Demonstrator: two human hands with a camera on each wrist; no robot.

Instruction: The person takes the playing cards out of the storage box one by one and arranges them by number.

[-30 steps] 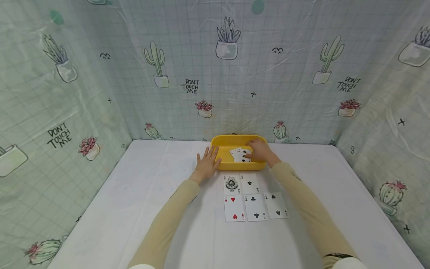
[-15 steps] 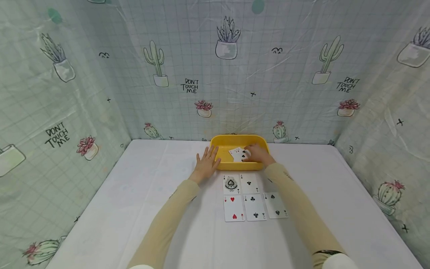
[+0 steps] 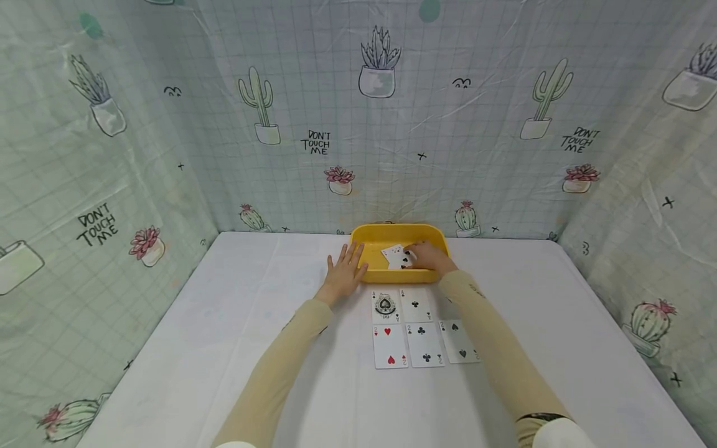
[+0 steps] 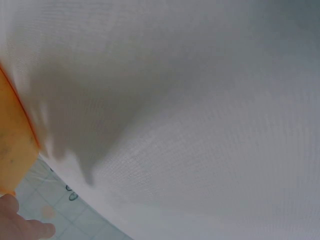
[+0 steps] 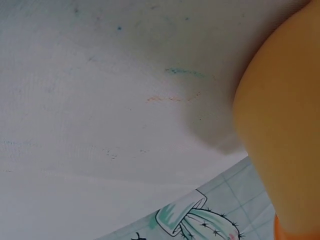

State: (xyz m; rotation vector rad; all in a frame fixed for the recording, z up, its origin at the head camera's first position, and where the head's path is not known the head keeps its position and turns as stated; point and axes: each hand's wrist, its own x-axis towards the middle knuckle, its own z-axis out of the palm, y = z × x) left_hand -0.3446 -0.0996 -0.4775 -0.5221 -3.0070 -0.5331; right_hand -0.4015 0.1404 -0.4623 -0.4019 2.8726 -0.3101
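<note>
A yellow tray [image 3: 392, 276] stands at the table's back edge with a few fanned playing cards [image 3: 395, 256] inside. My left hand [image 3: 342, 274] rests against the tray's left rim, fingers straight and spread. Inside the tray's right half, my right hand [image 3: 429, 256] has its thumb and fingers curled at the right edge of a black-suited playing card; its fingertips are partly hidden. Fingers of the left hand [image 4: 22, 225] show beside the tray wall [image 4: 15, 135] in the left wrist view. The right wrist view shows the tray's outer side [image 5: 285, 110] but no hand.
Face up before the tray lie the ace of spades [image 3: 385, 307], ace of clubs [image 3: 416, 305], two of hearts [image 3: 390, 346], two of clubs [image 3: 425, 345] and two of spades [image 3: 456, 341], partly under the right sleeve. A cactus-print cloth [image 3: 420, 124] rises behind the white table [image 3: 252, 311].
My right hand has moved slightly left within the tray, and its fingers have closed from a wider spread onto the card's edge. The left hand has stayed put.
</note>
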